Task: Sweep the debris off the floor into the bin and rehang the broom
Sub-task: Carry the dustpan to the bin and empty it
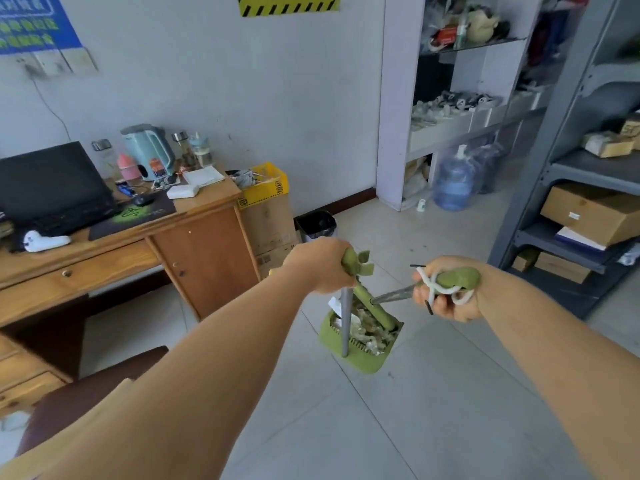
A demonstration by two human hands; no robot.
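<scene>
Two hands clenched, left hand (320,266) grip on green dustpan (360,336) pole, right hand (450,296) grip on green-handled broom (457,277), dustpan holding debris (367,329).

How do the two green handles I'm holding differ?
The dustpan handle in the left hand stands upright and ends in a clip; the broom handle in the right hand lies nearly level and carries a white cord loop. Both are olive green on grey metal poles.
</scene>
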